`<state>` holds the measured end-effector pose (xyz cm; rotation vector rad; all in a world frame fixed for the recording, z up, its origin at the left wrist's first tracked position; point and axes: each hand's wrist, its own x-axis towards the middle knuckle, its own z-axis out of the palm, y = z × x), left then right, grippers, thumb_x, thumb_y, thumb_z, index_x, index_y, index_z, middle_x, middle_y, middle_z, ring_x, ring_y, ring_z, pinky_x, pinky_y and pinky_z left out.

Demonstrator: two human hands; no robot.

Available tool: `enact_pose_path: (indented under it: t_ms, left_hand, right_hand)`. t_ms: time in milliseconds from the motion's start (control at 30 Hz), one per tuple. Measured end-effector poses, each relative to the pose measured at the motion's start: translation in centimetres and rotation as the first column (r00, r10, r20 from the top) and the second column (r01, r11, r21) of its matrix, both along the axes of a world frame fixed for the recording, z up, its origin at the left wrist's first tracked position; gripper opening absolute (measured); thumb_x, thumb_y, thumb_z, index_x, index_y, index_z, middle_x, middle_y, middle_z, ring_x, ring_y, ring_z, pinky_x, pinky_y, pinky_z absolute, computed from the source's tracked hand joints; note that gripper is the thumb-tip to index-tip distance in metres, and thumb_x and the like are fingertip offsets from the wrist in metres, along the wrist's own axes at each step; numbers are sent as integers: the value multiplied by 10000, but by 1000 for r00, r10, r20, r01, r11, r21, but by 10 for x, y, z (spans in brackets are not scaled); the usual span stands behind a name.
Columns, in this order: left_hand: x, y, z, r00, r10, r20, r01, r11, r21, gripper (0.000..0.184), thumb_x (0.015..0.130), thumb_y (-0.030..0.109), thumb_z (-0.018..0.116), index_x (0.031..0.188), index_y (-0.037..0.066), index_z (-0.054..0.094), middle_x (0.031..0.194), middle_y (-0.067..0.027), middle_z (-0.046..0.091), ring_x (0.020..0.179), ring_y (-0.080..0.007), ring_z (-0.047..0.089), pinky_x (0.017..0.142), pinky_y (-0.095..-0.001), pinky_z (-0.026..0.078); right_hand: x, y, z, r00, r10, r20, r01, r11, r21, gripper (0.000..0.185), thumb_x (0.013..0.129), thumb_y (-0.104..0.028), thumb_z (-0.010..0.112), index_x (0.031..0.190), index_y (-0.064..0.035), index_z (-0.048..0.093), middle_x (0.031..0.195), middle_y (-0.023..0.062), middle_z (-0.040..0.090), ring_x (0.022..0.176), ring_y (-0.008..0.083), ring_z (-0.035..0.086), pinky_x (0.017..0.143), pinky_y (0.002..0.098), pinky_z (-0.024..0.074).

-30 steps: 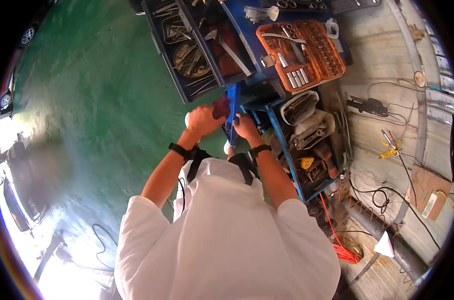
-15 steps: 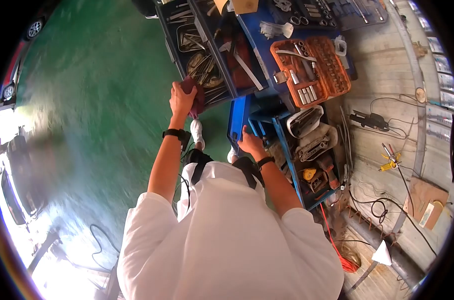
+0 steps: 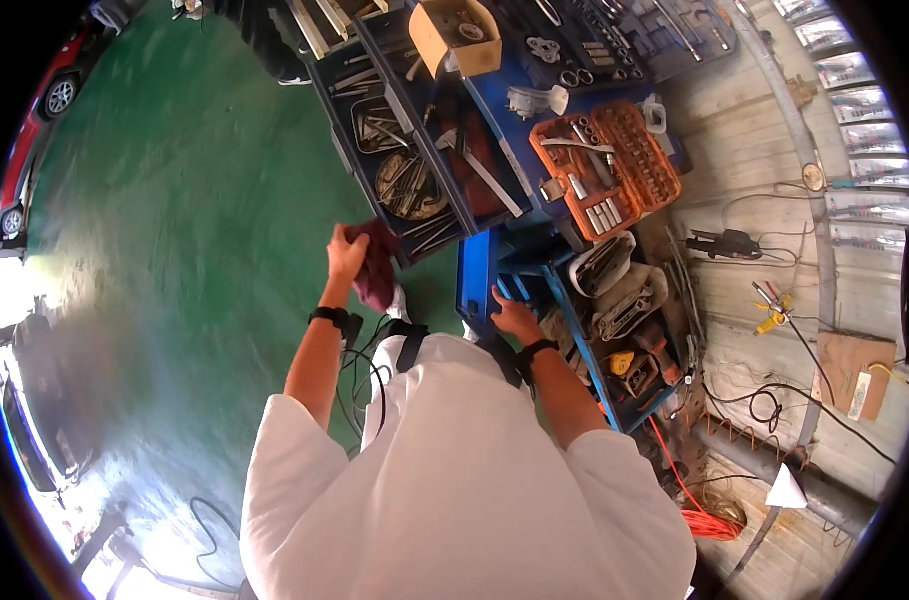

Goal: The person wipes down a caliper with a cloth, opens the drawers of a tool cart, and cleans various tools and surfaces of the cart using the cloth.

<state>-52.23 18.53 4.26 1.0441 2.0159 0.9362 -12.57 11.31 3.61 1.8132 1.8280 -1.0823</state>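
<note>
My left hand (image 3: 346, 256) grips a dark red cloth (image 3: 376, 268), which hangs down beside the near corner of an open tool drawer (image 3: 404, 190). My right hand (image 3: 514, 316) is at the near edge of a blue metal panel (image 3: 477, 275), fingers bent against it; what they hold, if anything, is too small to make out. Under the drawers, the panel stands at the side of a blue shelf unit (image 3: 577, 345) filled with parts and tools.
An orange socket case (image 3: 629, 165) lies open on the blue bench top, near a cardboard box (image 3: 456, 38). Another person's dark-clothed leg (image 3: 264, 38) shows at the top. An orange cable (image 3: 712, 525) lies at the lower right, and a red car (image 3: 34, 140) stands far left.
My left hand has moved left and down with the cloth, away from the blue panel and the drawer. My right hand stays at the panel. The view has shifted, showing more of the bench top.
</note>
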Motion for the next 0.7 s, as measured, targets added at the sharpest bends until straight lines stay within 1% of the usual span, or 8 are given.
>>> enact_pose_path:
  t_ms: [200,367,467,500,533,633,667,700]
  left_hand:
    - [-18,85,52,989,116,-92,-94,973,208,451,791,273,720,1073,-5,503,1000,-246,623,985,-431,617,837,-482,489]
    - [-8,122,17,969,-52,-242,51,999,-12,684,812,419,756,1249,29,402,1267,-318,433,1052,-555,531,909,-574,472]
    - [-1,123,1,979,-1,-201,7,999,31,687,809,418,752,1257,33,402,1285,-319,415,1074,-566,517,919,-592,461]
    - [-1,121,0,982,7,-190,-1,999,33,687,809,418,752,1257,33,402,1285,-319,415,1074,-566,517,919,-592,461]
    - [-2,117,-1,984,-4,-176,9,1000,26,678,809,413,749,1255,33,406,1267,-319,432,1067,-562,525,918,-589,464]
    - [-4,107,8,994,-8,-107,11,1000,26,657,811,402,740,1250,36,416,1214,-323,473,1041,-550,546,904,-577,475]
    - [-4,102,11,997,-25,-70,28,999,36,644,813,395,735,1247,38,421,1178,-326,497,1021,-543,560,891,-569,484]
    - [-5,98,8,994,-38,-106,43,998,46,633,809,399,728,1249,54,432,1114,-329,532,1001,-532,579,866,-558,497]
  right_hand:
    - [-5,-13,4,1000,11,5,-11,1000,-19,750,829,-364,619,1522,-282,343,1119,256,665,1060,435,631,960,510,490]
    - [-23,-28,26,994,12,109,-4,997,-74,740,812,-370,612,1509,-281,379,1242,256,619,1124,427,615,980,493,490]
    - [-18,-38,2,995,38,97,-32,997,-66,779,808,-395,607,1529,-282,336,1251,260,614,1134,426,611,981,489,491]
    - [-25,-42,7,992,-3,125,3,1000,4,612,822,-378,586,1409,-215,529,1164,237,660,1087,406,641,949,485,505]
    - [-26,-38,3,991,6,137,-7,1000,2,612,822,-378,586,1409,-215,529,1164,237,660,1087,406,641,949,485,505]
    - [-42,-14,20,988,150,22,-149,987,-62,307,876,-336,583,890,-74,742,925,190,706,904,374,694,818,478,533]
    - [-50,1,39,986,167,24,-164,984,-72,307,876,-336,583,890,-74,742,925,190,706,904,374,694,818,478,533]
    - [-66,18,52,966,175,-189,-188,981,-53,290,893,-323,594,917,-69,731,928,188,706,876,372,692,785,457,531]
